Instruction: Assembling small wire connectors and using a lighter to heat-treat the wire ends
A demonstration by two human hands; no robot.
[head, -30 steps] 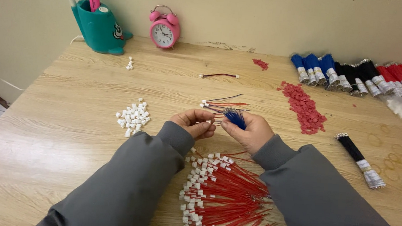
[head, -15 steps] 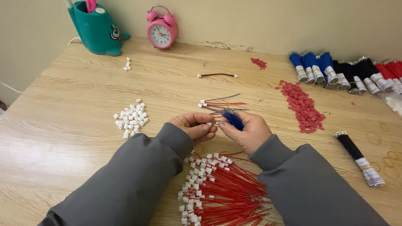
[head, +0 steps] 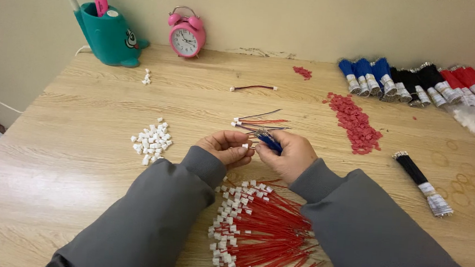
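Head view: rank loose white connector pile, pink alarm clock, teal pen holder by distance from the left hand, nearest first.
From the left hand:
1. Loose white connector pile, just to its left on the table.
2. Pink alarm clock, far back by the wall.
3. Teal pen holder, back-left corner, slightly farther.

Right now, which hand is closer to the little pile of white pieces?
Left. The left hand sits just right of the white pile. The right hand, holding blue wires, is farther right, beyond the left hand.
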